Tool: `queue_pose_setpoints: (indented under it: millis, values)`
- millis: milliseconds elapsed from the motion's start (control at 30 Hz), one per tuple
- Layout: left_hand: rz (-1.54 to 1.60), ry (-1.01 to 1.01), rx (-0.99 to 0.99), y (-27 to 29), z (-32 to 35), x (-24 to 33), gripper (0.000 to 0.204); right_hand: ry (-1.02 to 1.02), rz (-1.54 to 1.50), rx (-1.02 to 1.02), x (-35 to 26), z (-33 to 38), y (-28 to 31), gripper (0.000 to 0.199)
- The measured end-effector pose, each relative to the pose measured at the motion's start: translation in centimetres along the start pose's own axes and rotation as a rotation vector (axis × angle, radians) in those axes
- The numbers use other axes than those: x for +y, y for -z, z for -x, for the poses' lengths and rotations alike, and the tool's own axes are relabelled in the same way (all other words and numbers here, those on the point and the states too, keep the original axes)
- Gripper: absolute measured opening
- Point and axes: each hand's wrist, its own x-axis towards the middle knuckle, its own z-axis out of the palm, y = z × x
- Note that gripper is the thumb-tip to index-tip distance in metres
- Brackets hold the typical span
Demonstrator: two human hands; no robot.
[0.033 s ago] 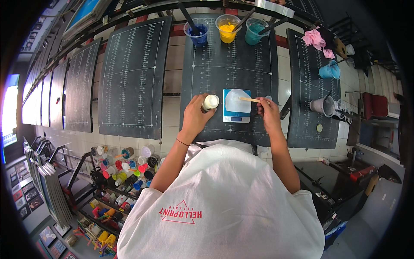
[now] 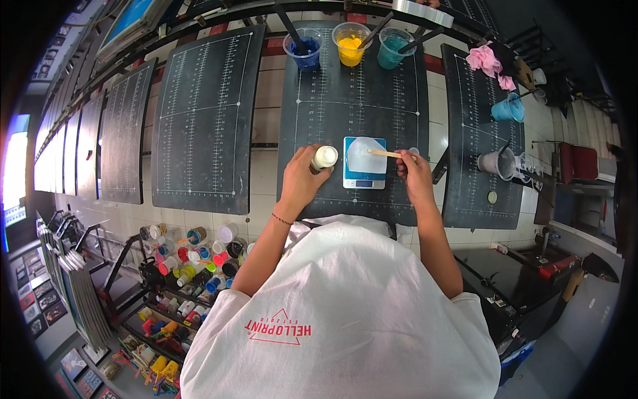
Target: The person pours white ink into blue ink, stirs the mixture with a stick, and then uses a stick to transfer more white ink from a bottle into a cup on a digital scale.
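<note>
I stand at a black ruled board (image 2: 352, 100). My left hand (image 2: 300, 183) grips a small jar with a cream-white top (image 2: 325, 157), held just left of a small blue-and-white scale (image 2: 364, 178). On the scale sits a clear cup (image 2: 362, 151). My right hand (image 2: 415, 174) pinches a wooden stick (image 2: 387, 153) whose tip reaches into that cup. Three clear cups stand at the board's far edge, holding blue (image 2: 305, 48), yellow (image 2: 350, 43) and teal (image 2: 393, 46) paint, each with a dark stirrer in it.
More black boards lie to the left (image 2: 203, 113) and right (image 2: 482, 133). On the right one are a pink rag (image 2: 488, 60), a blue cup (image 2: 508, 108) and a grey cup (image 2: 492, 161). Several small paint jars (image 2: 193, 256) crowd a rack at lower left.
</note>
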Motion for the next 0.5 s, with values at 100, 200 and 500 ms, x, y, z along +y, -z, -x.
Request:
queue_pose_setpoints:
  millis: [100,200,500]
  values:
    - [0.013,-0.015,0.005,-0.1,0.0,0.1,0.042,0.007,-0.044,-0.021,-0.8,0.5,-0.1,0.025]
    - [0.018,-0.016,0.002,-0.1,-0.1,0.4,0.042,0.023,-0.096,-0.056,-2.6,1.3,-1.0,0.026]
    - [0.044,-0.088,0.021,-0.7,-0.3,1.0,0.045,0.535,0.554,-0.147,-7.6,5.7,-6.6,0.021]
